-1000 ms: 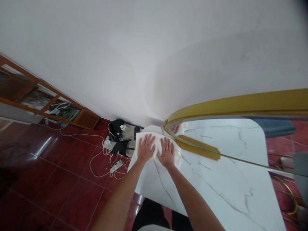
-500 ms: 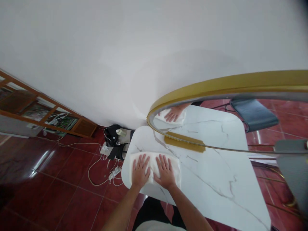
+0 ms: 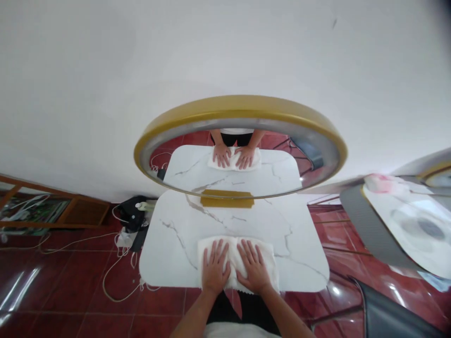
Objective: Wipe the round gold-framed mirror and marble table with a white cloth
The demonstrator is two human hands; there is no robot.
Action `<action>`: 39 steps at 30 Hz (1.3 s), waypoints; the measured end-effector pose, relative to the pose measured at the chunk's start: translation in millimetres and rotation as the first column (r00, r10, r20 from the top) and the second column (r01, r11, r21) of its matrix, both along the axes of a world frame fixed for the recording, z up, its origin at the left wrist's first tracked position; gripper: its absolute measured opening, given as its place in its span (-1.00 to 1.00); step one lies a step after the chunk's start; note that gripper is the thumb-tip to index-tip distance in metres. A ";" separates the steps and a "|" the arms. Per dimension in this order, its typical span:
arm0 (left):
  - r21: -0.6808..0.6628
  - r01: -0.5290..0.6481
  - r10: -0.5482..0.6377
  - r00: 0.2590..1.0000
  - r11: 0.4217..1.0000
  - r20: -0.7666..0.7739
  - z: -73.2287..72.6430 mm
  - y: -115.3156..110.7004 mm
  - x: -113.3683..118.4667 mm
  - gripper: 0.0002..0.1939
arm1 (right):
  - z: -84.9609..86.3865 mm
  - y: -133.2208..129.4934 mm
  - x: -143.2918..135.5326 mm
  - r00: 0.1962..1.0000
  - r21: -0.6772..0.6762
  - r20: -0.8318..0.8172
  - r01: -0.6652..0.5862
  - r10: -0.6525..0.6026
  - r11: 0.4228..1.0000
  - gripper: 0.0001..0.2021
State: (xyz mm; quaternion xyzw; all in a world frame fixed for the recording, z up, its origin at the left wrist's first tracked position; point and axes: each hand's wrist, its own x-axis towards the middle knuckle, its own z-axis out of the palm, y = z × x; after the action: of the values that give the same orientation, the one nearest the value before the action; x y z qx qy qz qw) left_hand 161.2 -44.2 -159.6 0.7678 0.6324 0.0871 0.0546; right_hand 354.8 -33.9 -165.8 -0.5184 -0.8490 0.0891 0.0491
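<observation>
A white cloth [image 3: 232, 270] lies flat at the near edge of a white marble-patterned table [image 3: 169, 244]. My left hand [image 3: 215, 267] presses flat on the cloth's left half, fingers spread. On the right half rests my right hand [image 3: 252, 267], also flat with fingers apart. Beyond the hands, a round mirror with a gold frame [image 3: 243, 104] stands on a gold base [image 3: 227, 199] at the table's back, and both hands and the cloth show in its glass.
A dark chair [image 3: 391, 305] stands at the lower right, with another white table [image 3: 419, 225] behind it. Left of my table, a black bag [image 3: 132, 213] and white cables [image 3: 109, 277] lie on the red tiled floor. A wooden shelf [image 3: 84, 211] is against the wall.
My view has swung right, bringing the whole mirror and the second table into sight. Both hands and the cloth have slid right along the table, from its left end to nearer the middle.
</observation>
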 end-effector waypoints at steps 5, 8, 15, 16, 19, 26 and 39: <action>-0.003 0.087 -0.087 0.996 0.996 0.022 1.3 3.3 70.3 -0.37 | -0.3 -11.4 73.0 0.997 0.007 0.041 0.067 -0.068 0.998 -0.19; -0.002 0.135 -0.135 0.990 0.991 0.047 3.3 7.7 111.8 -0.36 | -0.6 -14.8 116.8 0.994 0.027 0.057 0.097 -0.099 0.995 -0.19; -0.018 0.215 -0.213 0.973 0.976 0.088 5.3 25.2 174.1 -0.34 | 0.4 -6.3 180.7 0.993 0.033 0.057 0.104 -0.106 0.994 -0.20; -0.023 0.221 -0.219 0.972 0.975 0.083 5.9 29.7 178.1 -0.35 | 1.0 -3.0 183.9 0.992 0.031 0.056 0.112 -0.114 0.993 -0.21; -0.027 0.242 -0.240 0.968 0.970 0.075 7.3 47.5 187.0 -0.35 | 2.7 10.5 190.2 0.988 0.030 0.052 0.144 -0.145 0.989 -0.22; -0.004 0.243 -0.241 0.967 0.970 0.078 3.6 102.7 206.6 -0.37 | 3.4 60.2 200.6 0.972 0.063 0.049 0.228 -0.231 0.972 -0.23; -0.005 0.142 -0.141 0.988 0.990 0.061 -2.1 182.0 229.0 -0.42 | -2.4 148.3 204.8 0.951 0.078 0.027 0.307 -0.310 0.949 -0.21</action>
State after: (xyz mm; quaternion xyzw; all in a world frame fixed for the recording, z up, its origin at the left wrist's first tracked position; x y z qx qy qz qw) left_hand 390.1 137.8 -161.7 0.8074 0.5748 0.1031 0.0835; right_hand 559.6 114.3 -168.2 -0.6441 -0.7612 0.0392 0.0648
